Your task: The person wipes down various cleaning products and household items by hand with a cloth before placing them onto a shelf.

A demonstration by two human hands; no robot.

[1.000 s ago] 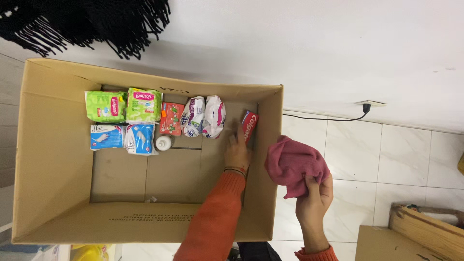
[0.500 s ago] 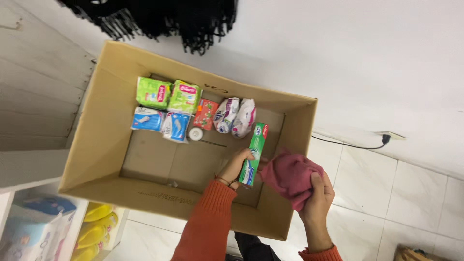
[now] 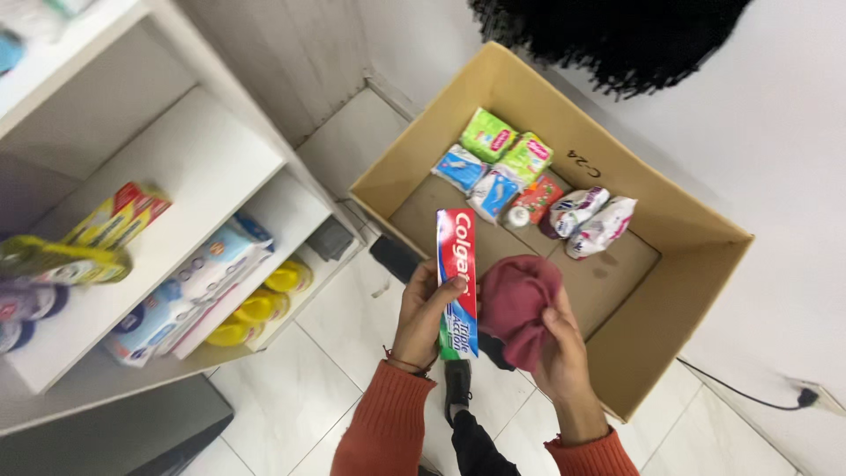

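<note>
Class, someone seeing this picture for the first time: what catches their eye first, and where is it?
A red, blue and green toothpaste box, held upright in the left hand at centre. Beside it, the right hand clutches a dark pink cloth. Behind them, a cardboard box holds small packets.

One cardboard box (image 3: 687,291) holds two green packets (image 3: 489,134), two blue packets (image 3: 460,167) and two white pouches (image 3: 577,210). One toothpaste carton (image 3: 457,278), one maroon cloth (image 3: 520,304).

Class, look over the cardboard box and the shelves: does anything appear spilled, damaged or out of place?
Nothing stands out. The small packets lie together against one wall of the open brown cardboard box, and nothing looks spilled or torn.
</note>
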